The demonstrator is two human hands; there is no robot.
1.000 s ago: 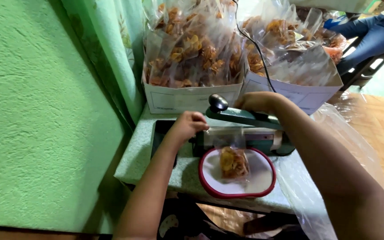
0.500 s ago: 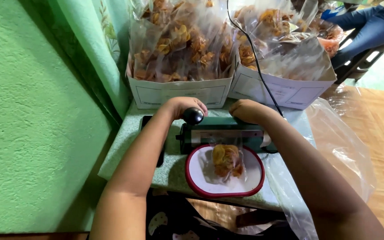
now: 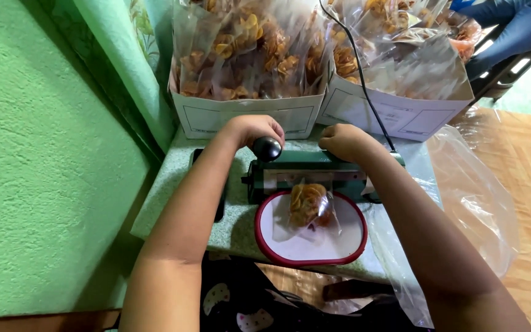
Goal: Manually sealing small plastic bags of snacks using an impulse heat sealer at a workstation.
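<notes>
A dark green heat sealer [image 3: 314, 169] sits on a speckled green table [image 3: 173, 197]. My left hand [image 3: 250, 130] grips the sealer's black knob [image 3: 267, 149] at its left end. My right hand [image 3: 342, 141] is fisted and presses down on the sealer's arm. A clear bag of golden chips [image 3: 308, 206] has its mouth clamped in the sealer and lies on a white plate with a red rim [image 3: 265, 237].
Two white cardboard boxes [image 3: 241, 117] [image 3: 401, 117] packed with filled chip bags stand behind the sealer. A black cable [image 3: 357, 80] runs over them. Loose clear plastic [image 3: 480, 197] hangs off the right. A green wall [image 3: 38, 154] lies left. Another person's legs [image 3: 511, 31] show top right.
My left hand moved from the table onto the black knob. The sealer's arm, raised earlier, is pressed down on the bag's mouth with both hands on it.
</notes>
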